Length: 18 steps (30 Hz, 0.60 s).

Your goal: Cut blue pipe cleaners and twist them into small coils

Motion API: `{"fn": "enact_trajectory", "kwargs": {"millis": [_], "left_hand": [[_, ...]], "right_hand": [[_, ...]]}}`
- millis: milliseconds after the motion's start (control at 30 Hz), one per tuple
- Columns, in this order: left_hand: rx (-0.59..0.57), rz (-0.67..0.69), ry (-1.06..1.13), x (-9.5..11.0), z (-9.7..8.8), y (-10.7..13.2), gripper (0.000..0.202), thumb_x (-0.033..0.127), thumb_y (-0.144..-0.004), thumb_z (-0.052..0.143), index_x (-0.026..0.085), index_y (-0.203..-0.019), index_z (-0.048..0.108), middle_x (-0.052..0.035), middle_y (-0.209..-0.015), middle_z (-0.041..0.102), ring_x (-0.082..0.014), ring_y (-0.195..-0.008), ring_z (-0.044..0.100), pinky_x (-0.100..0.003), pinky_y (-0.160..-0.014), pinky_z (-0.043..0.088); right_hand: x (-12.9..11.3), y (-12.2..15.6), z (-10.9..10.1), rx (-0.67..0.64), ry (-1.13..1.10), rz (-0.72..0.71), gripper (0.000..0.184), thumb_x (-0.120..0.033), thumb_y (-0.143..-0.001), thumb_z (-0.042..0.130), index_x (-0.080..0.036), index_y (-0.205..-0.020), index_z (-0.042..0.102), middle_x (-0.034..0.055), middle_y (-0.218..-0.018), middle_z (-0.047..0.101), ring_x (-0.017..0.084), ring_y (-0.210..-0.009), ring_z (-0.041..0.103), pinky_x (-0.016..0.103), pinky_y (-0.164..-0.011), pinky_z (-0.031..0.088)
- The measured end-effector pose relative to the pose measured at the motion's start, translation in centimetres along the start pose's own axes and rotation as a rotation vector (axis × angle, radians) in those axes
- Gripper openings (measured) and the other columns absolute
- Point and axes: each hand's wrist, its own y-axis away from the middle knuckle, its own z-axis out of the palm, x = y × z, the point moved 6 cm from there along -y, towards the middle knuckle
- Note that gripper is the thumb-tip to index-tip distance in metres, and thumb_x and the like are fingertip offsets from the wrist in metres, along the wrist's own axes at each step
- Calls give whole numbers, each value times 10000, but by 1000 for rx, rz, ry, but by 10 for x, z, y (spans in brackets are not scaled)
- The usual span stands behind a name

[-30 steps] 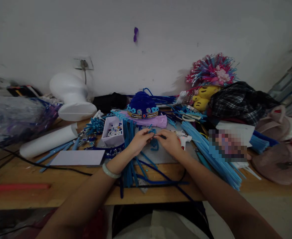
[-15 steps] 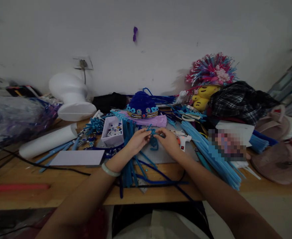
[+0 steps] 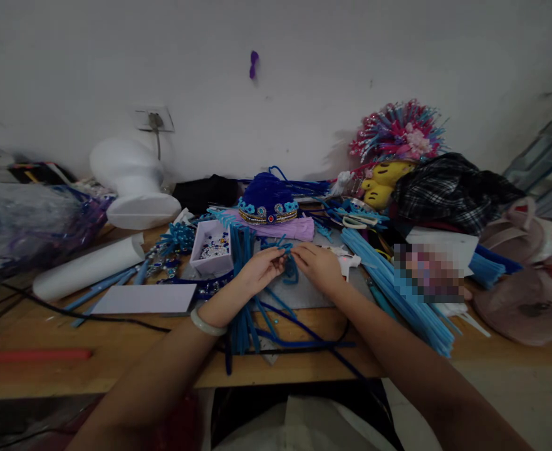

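Between my fingertips is a bent blue pipe cleaner piece (image 3: 291, 270), its loops hanging below the pinch. My left hand (image 3: 262, 269) closes on its left side, a pale bangle at the wrist. On the other side, my right hand (image 3: 320, 266) pinches it too, fingers bent over and the back of the hand upward. Just behind the hands stands a dark blue fuzzy cap (image 3: 269, 199) with beads and blue flowers on its band. A bundle of teal pipe cleaners (image 3: 242, 300) lies under my left forearm. A white glue gun (image 3: 348, 263) is partly hidden behind my right hand.
A white box of beads (image 3: 211, 250) and a white card (image 3: 144, 299) lie to the left, near a paper roll (image 3: 90, 266) and a foam head (image 3: 132, 181). Light blue pipe cleaners (image 3: 398, 294) stretch along the right. A black cable (image 3: 116, 321) crosses the table.
My right hand has turned over slightly, its fingers now flatter and more of the glue gun covered. Both hands keep hold of the blue piece. The view has shifted slightly.
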Motion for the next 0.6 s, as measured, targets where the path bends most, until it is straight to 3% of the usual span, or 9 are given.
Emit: {"fn": "enact_trajectory", "kwargs": {"millis": [133, 200, 300, 433, 533, 600], "left_hand": [[34, 71, -114, 3, -3, -2, 135, 195, -572, 642, 132, -643, 546, 41, -555, 491, -52, -513, 437, -187, -516, 334], [19, 153, -256, 10, -3, -3, 143, 229, -595, 628, 136, -671, 550, 49, -553, 482, -60, -520, 429, -197, -528, 327], [-38, 261, -478, 20, 0, -2, 131, 267, -647, 580, 145, -678, 540, 49, -559, 482, -78, -546, 431, -215, -561, 331], [-86, 382, -654, 30, 4, 1, 114, 264, -671, 551, 155, -700, 539, 44, -604, 488, -91, -591, 435, -223, -598, 337], [-84, 379, -592, 29, 4, 1, 109, 256, -658, 568, 156, -693, 541, 46, -599, 482, -90, -588, 436, -219, -593, 339], [-65, 310, -449, 23, 2, 0, 107, 242, -648, 583, 150, -683, 542, 49, -577, 479, -79, -563, 434, -209, -572, 338]], "right_hand": [[10, -2, 6, -20, -316, 217, 120, -186, -746, 496, -163, -763, 612, 40, -782, 617, 151, -739, 534, 256, -663, 378], [16, -2, 14, -78, -570, 375, 88, -186, -712, 525, -164, -650, 584, -2, -632, 573, 115, -612, 500, 230, -588, 367], [21, 6, 34, -246, -1066, 686, 163, -223, -712, 515, -157, -563, 509, -54, -468, 426, 48, -395, 315, 183, -404, 242], [5, 19, 54, -553, -1750, 971, 66, -173, -704, 483, -144, -644, 482, -70, -517, 407, 3, -345, 153, 144, -346, 116], [-1, 20, 55, -608, -1880, 998, 32, -163, -697, 486, -138, -675, 486, -64, -548, 421, -5, -352, 166, 129, -351, 131], [5, 18, 53, -496, -1706, 961, 72, -203, -707, 497, -143, -666, 497, -55, -555, 437, 5, -365, 219, 142, -361, 158]]}}
